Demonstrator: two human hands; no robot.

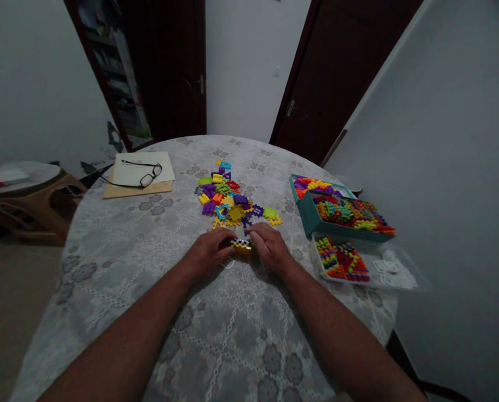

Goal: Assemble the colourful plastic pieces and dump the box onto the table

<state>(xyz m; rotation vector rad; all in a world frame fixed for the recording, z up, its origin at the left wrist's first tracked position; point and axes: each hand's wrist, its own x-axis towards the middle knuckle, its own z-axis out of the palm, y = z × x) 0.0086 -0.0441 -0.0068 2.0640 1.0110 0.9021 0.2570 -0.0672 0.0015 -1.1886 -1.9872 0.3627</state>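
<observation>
Before you, a grey lace-patterned tablecloth (pixel 228 352) carries a loose pile of bright, toothed, plastic-looking pieces (pixel 235 213). Just on your side of it, between your hands, sits a small block (pixel 243 251), yellow with a dark-and-white notched top edge. Your left hand (pixel 210 249) pinches its left end, fingers nearly closed; your right hand (pixel 270 247) curls, grasping the other end, though dimness blurs the exact fingertip contact.

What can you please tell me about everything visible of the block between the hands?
The block shows a yellow near side and a notched, dark-and-pale upper edge. It looks like shiny plastic. The left hand and right hand hold it at opposite ends; whether it rests on the tablecloth is unclear.
</observation>
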